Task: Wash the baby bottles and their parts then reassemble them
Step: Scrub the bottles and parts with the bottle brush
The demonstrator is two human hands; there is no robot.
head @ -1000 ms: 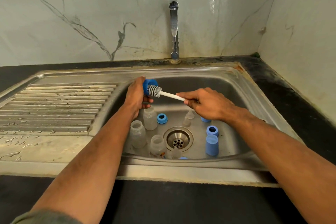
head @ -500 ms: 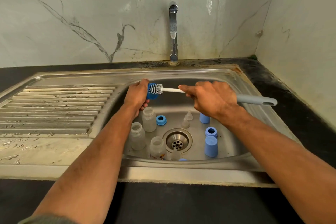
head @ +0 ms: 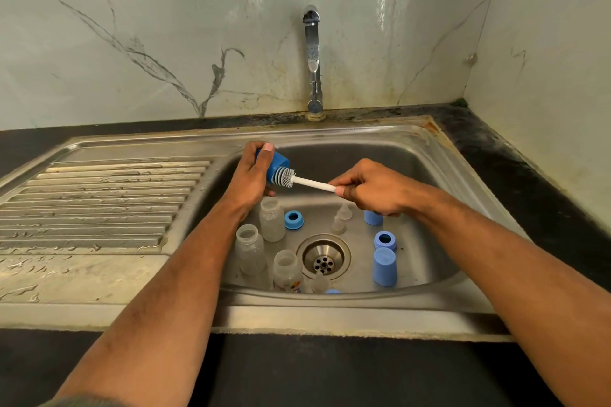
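Left hand (head: 248, 179) wraps a smooth blue plastic cap (head: 277, 166), thumb across its closed end, open mouth tilted toward the right. Right hand (head: 373, 188) pinches the thin white shaft of the bottle brush (head: 305, 181) between thumb and curled fingers; the ribbed grey-white bristle head sits at the cap's mouth, partly inside. Both are held above the rear left part of the steel sink (head: 439, 175), clear of its walls. On the basin floor near the left wall stand three cloudy translucent bottles, mouths up: one (head: 271, 219) toward the back, one (head: 251, 248) at the left, one (head: 287, 269) by the front wall with a printed design low on its side. A blue threaded ring (head: 294, 220) lies just beside the back bottle. Two soft clear teats (head: 342, 217) stand behind the round perforated drain (head: 324, 257), a third (head: 320, 281) at the front wall beside a sliver of blue. Toward the right wall: a blue ring (head: 385, 240), a matte blue cap (head: 385, 267) standing mouth down just in front of it, another blue piece (head: 373, 217) partly hidden under the right hand. The ridged, wet draining board (head: 99, 198) spreads to the left edge. A chrome tap (head: 312, 56) rises at the back rim against the veined marble wall; black counter borders the sink. Basin centre around the drain is open.
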